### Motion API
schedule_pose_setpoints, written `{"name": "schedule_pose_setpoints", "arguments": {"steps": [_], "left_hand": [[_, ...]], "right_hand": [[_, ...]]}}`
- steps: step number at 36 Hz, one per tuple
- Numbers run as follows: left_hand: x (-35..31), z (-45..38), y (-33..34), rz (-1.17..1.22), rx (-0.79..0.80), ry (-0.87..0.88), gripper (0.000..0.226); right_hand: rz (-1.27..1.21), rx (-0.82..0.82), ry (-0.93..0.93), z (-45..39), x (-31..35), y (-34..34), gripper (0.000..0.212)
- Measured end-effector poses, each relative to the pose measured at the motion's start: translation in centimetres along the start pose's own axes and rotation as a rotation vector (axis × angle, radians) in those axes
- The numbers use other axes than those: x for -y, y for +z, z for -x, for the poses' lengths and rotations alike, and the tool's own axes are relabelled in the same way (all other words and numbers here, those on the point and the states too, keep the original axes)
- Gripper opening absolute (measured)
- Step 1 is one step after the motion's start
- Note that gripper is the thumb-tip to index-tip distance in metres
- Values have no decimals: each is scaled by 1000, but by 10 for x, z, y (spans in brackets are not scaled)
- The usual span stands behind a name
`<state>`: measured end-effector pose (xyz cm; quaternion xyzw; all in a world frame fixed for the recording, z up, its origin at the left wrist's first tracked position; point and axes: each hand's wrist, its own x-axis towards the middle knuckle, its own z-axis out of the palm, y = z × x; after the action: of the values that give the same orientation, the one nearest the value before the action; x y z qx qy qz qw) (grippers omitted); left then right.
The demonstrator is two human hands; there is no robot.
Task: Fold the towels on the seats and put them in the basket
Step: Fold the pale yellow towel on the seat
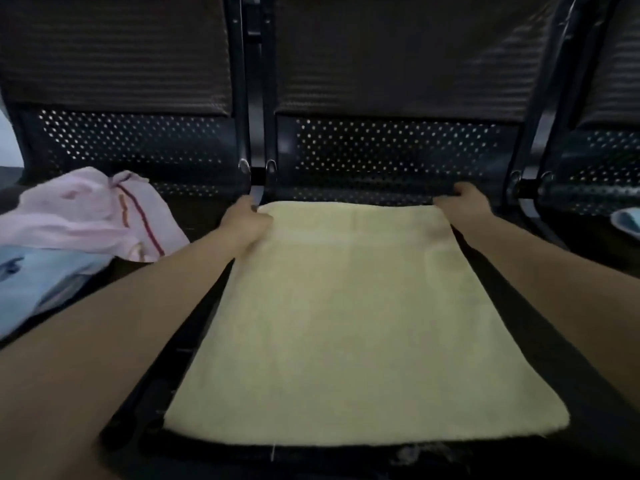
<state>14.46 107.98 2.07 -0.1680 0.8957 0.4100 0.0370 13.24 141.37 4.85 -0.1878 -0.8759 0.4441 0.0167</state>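
A yellow towel (363, 323) lies flat on the middle black seat (588, 403). The left hand (244, 221) pinches its eleven-o'clock corner, the right hand (462, 199) its one-o'clock corner. A crumpled pink towel (86, 216) lies at nine o'clock.

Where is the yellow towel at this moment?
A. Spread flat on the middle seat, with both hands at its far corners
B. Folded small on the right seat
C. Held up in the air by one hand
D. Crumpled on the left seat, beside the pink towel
A: the yellow towel lies flat on the middle seat, the left hand at its far left corner and the right hand at its far right corner.
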Motion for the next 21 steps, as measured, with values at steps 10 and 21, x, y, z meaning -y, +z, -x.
{"name": "schedule_pose_setpoints", "arguments": {"steps": [10, 21], "left_hand": [[14, 88, -18, -79, 148, -22, 70], [5, 196, -28, -245, 113, 321, 47]], "right_hand": [[125, 191, 82, 74, -24, -29, 69], [223, 416, -316, 202, -15, -53, 36]]}}
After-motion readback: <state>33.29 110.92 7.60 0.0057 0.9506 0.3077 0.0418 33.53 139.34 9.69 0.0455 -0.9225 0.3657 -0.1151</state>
